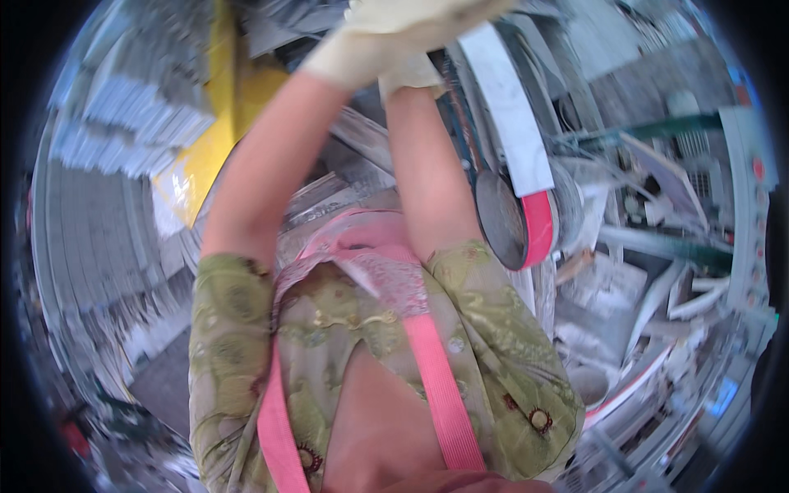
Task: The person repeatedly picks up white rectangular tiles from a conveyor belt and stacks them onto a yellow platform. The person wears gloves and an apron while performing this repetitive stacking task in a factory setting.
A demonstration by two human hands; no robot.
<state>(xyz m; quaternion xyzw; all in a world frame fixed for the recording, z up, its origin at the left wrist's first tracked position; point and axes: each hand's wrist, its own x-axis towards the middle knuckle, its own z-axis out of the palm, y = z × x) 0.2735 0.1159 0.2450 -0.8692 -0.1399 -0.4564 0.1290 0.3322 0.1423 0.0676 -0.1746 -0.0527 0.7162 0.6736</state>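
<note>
Both arms reach up to the twelve o'clock edge of the view. The left hand [362, 51], in a cream fabric glove, sits at about eleven to twelve o'clock; its fingers run out toward the upper rim, and whether they are clenched or loose cannot be told, since the fingertips are cut off by the edge. The right hand [411, 72], gloved the same way, lies just beside and below the left glove, mostly covered by it; its grip cannot be told either.

Just to the one o'clock side of the gloves, touching or nearly touching them, a long flat white strip with a pink lower end [514, 123] curves down toward three o'clock. It runs around a round grey metal wheel [500, 220] that stands on edge beside the right forearm.

At ten to eleven o'clock of the hands a yellow painted metal frame [215, 123] slopes downward behind the left forearm. Farther out at nine o'clock are stacks of pale grey flat tiles [123, 131]. At three to four o'clock a green metal bar [657, 127] crosses above scattered white broken pieces [608, 287]. At six o'clock are the person's green patterned sleeves and a pink strap [440, 386].
</note>
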